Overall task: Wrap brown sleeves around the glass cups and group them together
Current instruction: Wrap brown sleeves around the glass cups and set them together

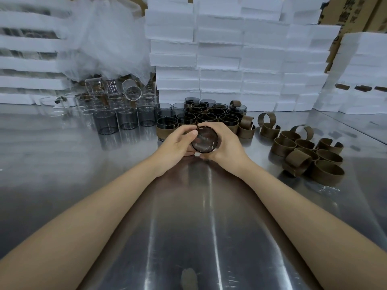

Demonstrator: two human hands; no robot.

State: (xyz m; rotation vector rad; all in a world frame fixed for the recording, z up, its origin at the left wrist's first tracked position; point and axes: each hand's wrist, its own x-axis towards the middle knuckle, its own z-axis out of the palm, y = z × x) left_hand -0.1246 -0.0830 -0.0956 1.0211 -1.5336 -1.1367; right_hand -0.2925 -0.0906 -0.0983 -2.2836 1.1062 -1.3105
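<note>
Now your left hand (178, 141) and right hand (225, 143) curl round one cup (204, 140), held just before the sleeved group (209, 116) so it joins easily. Loose sleeves (307, 155) lie right of that group, handy

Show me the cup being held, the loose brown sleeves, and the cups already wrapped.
held cup (204, 141), head view, round glass end facing the camera.
loose brown sleeves (326, 176), head view, outer wall of nearest ring.
wrapped cups (166, 131), head view, sleeve of the front-left cup.
</note>
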